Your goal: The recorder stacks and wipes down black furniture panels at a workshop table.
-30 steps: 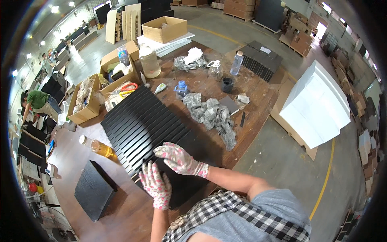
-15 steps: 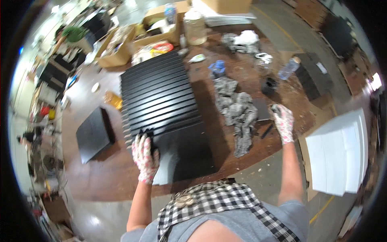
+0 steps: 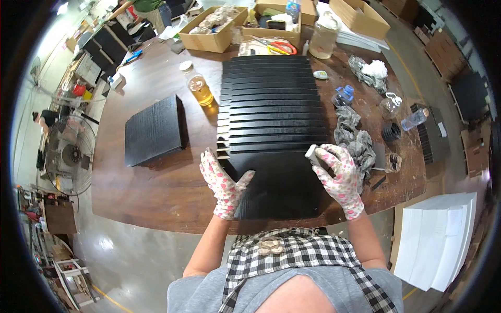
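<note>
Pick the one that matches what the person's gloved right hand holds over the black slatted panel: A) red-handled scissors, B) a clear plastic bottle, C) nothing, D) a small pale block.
D: the right hand in its pink-spotted glove grips a small pale block at the near right edge of the black slatted panel.

- The slatted black panel looks matt, with ridged strips; its near end is smooth.
- The smaller black board shows a rough, grainy face.
- The worktop is dark brown wood with a dull sheen.
- Both hands, left hand and right hand, wear white cloth gloves with pink spots.
- The rags are crumpled grey cloth.
- The boxes are plain brown cardboard.
- The bottle is clear glossy plastic.
</note>
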Demonstrator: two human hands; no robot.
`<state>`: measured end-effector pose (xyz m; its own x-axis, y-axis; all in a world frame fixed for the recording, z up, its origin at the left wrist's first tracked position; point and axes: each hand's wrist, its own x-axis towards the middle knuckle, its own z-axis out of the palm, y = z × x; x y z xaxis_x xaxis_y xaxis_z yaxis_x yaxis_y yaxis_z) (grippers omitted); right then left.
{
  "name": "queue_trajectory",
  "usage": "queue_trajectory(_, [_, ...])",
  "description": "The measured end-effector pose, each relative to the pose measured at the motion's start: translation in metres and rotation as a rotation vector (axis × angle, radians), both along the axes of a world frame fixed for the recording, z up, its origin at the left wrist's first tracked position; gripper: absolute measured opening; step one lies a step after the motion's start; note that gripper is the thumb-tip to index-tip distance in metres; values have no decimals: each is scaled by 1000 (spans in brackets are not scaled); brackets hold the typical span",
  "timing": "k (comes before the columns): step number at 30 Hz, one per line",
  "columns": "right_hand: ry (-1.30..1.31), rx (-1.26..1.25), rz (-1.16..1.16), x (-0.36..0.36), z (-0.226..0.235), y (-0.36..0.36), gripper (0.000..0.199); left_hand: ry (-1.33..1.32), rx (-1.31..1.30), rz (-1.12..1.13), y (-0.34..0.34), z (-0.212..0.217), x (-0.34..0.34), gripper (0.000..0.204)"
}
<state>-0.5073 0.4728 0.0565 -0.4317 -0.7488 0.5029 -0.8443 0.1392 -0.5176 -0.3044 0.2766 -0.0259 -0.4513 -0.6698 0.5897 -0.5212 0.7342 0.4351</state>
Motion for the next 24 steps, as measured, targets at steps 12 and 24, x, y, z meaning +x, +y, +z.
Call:
queue_trajectory(12, [216,107,146,69,-6,-107,29,297,700,-331,-20,-21,18,97])
queue_trajectory(24, [248,130,212,87,-6,-142,29,288,537,-339,-22,-33,17,95])
